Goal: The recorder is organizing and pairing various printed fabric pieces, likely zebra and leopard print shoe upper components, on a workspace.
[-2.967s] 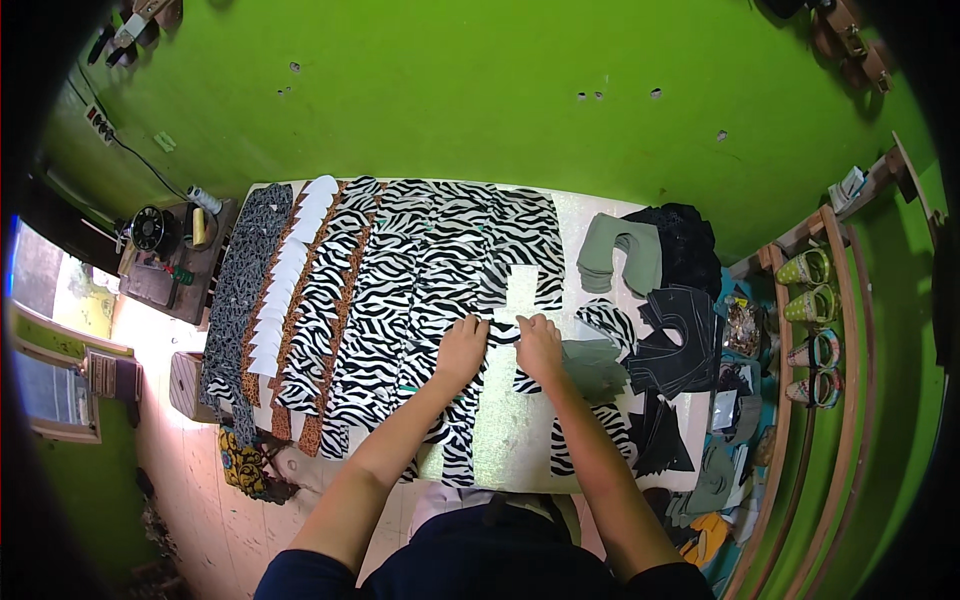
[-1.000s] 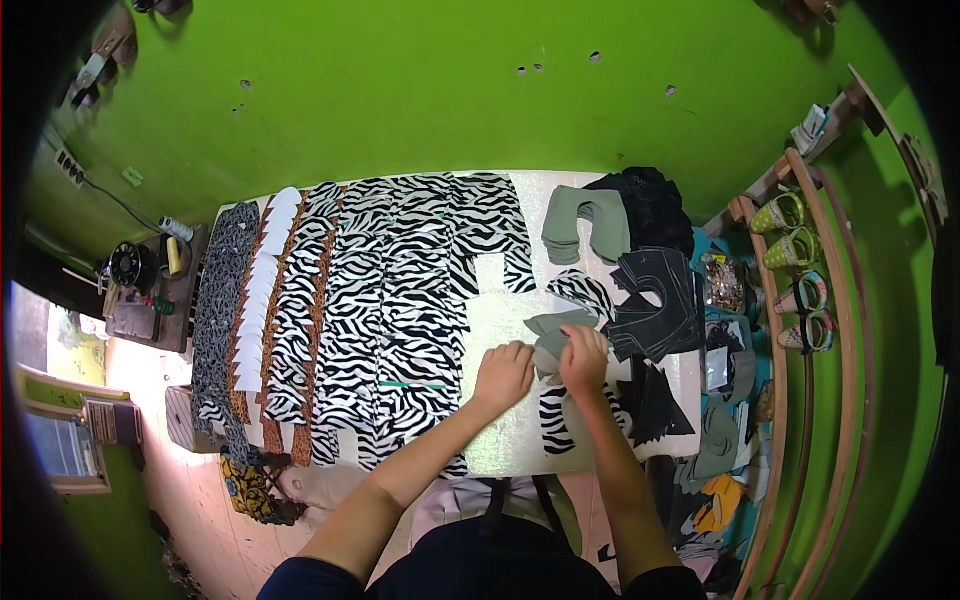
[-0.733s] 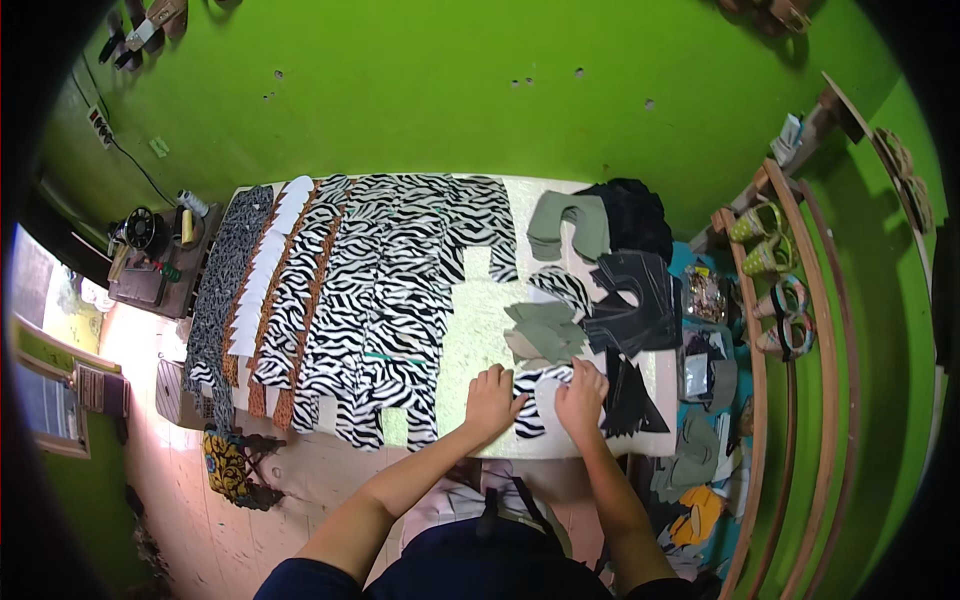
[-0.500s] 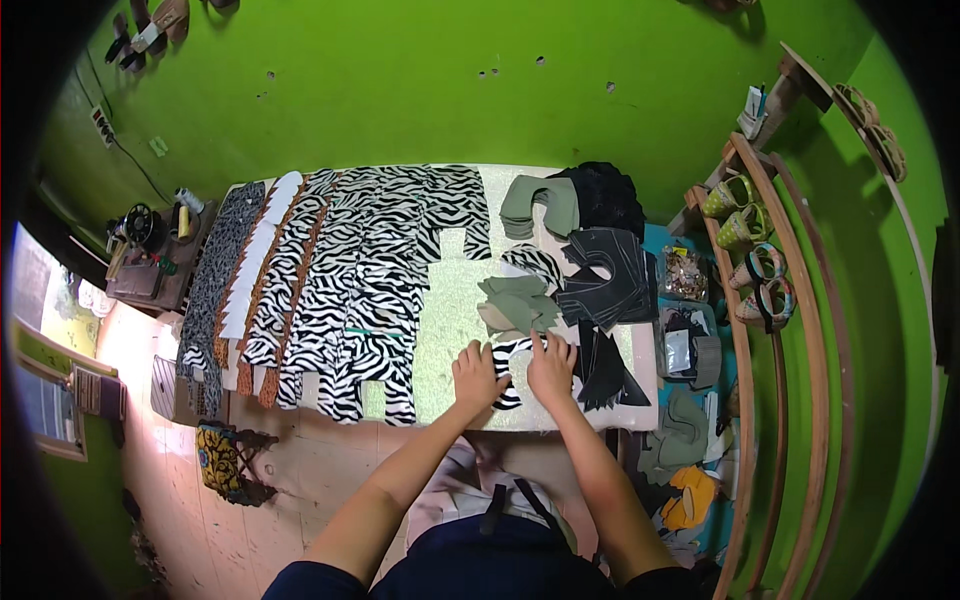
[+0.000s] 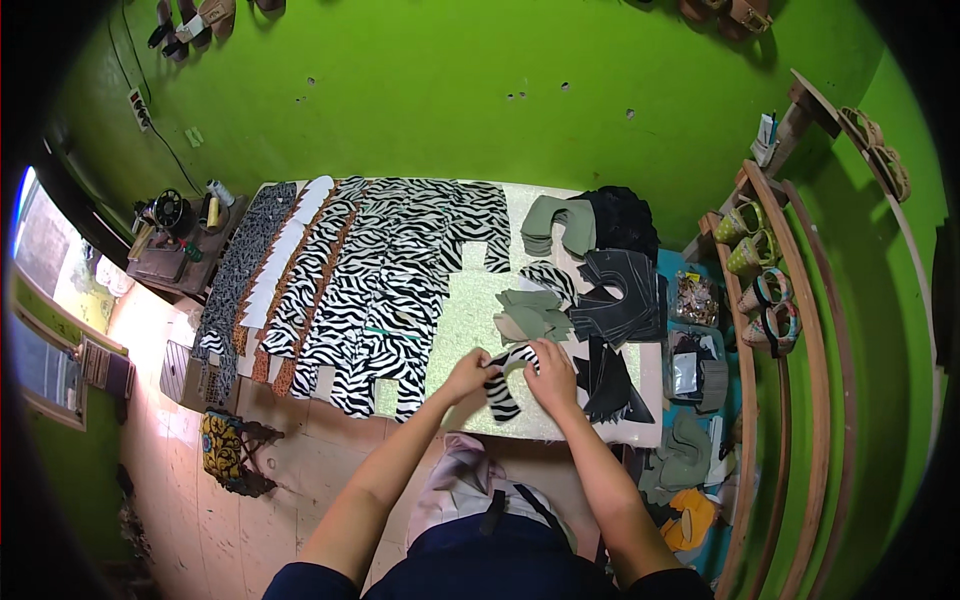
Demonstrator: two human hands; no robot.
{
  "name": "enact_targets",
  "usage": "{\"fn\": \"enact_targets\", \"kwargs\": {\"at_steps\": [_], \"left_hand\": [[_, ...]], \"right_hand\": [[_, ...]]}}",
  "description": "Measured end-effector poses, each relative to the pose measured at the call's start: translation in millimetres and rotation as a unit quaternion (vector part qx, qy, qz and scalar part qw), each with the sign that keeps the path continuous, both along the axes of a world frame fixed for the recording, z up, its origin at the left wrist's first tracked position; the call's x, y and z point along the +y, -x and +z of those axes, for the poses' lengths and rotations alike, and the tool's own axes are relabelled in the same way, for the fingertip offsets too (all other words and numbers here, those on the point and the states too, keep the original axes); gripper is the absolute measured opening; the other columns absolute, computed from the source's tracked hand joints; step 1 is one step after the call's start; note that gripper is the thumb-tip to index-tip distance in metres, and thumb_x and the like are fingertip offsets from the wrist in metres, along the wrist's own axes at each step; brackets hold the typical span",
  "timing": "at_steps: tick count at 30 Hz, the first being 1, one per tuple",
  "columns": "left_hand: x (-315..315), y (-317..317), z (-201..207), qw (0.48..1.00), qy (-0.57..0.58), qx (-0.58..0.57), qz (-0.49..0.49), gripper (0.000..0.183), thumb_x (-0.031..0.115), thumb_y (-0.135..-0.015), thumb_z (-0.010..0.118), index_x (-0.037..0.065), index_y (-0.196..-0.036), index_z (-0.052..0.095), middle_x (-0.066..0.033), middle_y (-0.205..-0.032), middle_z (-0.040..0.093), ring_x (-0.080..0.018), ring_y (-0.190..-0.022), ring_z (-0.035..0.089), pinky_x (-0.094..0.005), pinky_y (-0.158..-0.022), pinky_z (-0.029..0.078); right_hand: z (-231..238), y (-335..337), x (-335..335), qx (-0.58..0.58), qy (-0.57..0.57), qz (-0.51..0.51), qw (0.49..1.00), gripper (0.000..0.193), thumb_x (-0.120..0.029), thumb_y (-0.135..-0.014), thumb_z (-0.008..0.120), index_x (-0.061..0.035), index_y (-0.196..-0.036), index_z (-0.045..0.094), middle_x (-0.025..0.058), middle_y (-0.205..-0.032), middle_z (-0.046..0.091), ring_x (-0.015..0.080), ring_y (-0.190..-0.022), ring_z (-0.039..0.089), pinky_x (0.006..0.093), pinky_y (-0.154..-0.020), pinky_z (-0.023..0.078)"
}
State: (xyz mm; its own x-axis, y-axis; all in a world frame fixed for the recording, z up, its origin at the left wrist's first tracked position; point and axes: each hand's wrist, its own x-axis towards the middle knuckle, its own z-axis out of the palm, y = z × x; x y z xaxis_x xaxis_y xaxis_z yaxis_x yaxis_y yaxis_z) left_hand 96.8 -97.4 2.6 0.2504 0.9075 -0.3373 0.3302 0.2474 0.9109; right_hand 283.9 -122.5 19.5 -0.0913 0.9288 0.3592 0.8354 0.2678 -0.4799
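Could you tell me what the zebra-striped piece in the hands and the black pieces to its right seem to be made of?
The zebra-striped piece, held by the left hand and right hand, looks like thin printed fabric or synthetic sheet: it bends limply. The black pieces look like matte leather or faux leather: flat, clean-cut edges, faint sheen.

The fingertips of the left hand (image 5: 468, 374) and the right hand (image 5: 552, 375) are too small to show how each grip closes on the zebra-print piece (image 5: 503, 392), and part of that piece is hidden under the right hand. Both forearms are cut off by the lower edge. The pale surface (image 5: 462, 322) is mostly covered by zebra-print strips (image 5: 385, 290). The small items in the tray (image 5: 695, 297) cannot be made out. Sandals (image 5: 190, 18) at the upper edge are cut off.
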Motion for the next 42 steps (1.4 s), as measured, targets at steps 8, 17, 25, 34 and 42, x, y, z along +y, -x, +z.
{"fn": "enact_targets", "kwargs": {"at_steps": [8, 17, 25, 34, 42], "left_hand": [[88, 74, 16, 0.975, -0.119, 0.173, 0.067, 0.035, 0.021, -0.077, 0.066, -0.003, -0.100, 0.054, -0.0127, -0.084, 0.060, -0.0207, -0.076, 0.055, -0.0307, -0.071, 0.044], [146, 97, 0, 0.945, -0.215, 0.223, 0.103, 0.032, 0.016, -0.080, 0.058, -0.002, -0.106, 0.055, -0.0194, -0.100, 0.056, -0.0287, -0.087, 0.058, -0.0360, -0.078, 0.046], [154, 48, 19, 0.964, -0.247, 0.093, 0.008, 0.020, 0.007, -0.082, 0.050, 0.000, -0.100, 0.056, -0.0165, -0.096, 0.054, -0.0280, -0.085, 0.057, -0.0339, -0.073, 0.047], [160, 1, 23, 0.982, -0.186, 0.012, -0.020, 0.017, 0.012, -0.085, 0.051, 0.000, -0.095, 0.061, -0.0160, -0.091, 0.059, -0.0264, -0.074, 0.060, -0.0325, -0.068, 0.047], [162, -9, 38, 0.970, -0.237, 0.040, -0.040, 0.016, 0.012, -0.085, 0.050, 0.002, -0.092, 0.060, -0.0148, -0.089, 0.057, -0.0315, -0.078, 0.057, -0.0353, -0.069, 0.045]], "right_hand": [[7, 71, 77, -0.024, 0.028, -0.002, 0.999, 0.035, -0.021, -0.072, 0.064, -0.0077, -0.104, 0.057, 0.0105, -0.100, 0.054, 0.0276, -0.097, 0.051, 0.0393, -0.087, 0.036], [-9, 90, 162, -0.036, 0.023, 0.011, 0.999, 0.036, -0.023, -0.077, 0.062, -0.0052, -0.108, 0.057, 0.0138, -0.105, 0.053, 0.0312, -0.100, 0.048, 0.0416, -0.089, 0.037], [-22, -5, 188, -0.107, 0.105, -0.270, 0.951, 0.043, -0.015, -0.075, 0.060, -0.0044, -0.116, 0.053, 0.0147, -0.119, 0.044, 0.0326, -0.112, 0.041, 0.0444, -0.094, 0.034], [-18, -26, 184, -0.101, 0.092, -0.153, 0.979, 0.034, -0.016, -0.068, 0.072, -0.0089, -0.099, 0.060, 0.0100, -0.101, 0.052, 0.0288, -0.099, 0.049, 0.0388, -0.084, 0.041], [-6, -30, 170, -0.124, -0.080, -0.034, 0.988, 0.022, -0.012, -0.067, 0.070, -0.0070, -0.086, 0.062, 0.0066, -0.092, 0.053, 0.0262, -0.095, 0.048, 0.0397, -0.084, 0.038]]}}
